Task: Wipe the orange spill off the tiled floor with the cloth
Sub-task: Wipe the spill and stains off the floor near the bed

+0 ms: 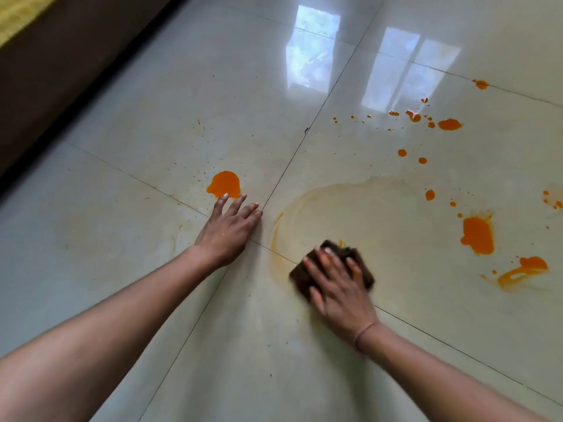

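Observation:
A folded dark brown cloth [309, 271] lies flat on the glossy tiled floor [122, 233], and my right hand [338, 284] presses on it with straight spread fingers. A pale orange smear ring [275, 236] curves around the wiped patch beyond the cloth. My left hand [230, 229] rests flat on the floor, fingers spread, its fingertips at the near edge of an orange puddle [224, 184]. A bigger orange puddle [477, 235] sits to the right, a streaked one [522, 271] nearer me, and several drops [449, 124] lie scattered farther off.
A dark brown furniture base [61, 74] runs diagonally along the left edge of the floor. Bright window reflections [313, 50] shine on the far tiles. Dark grout lines [304, 138] cross near my hands.

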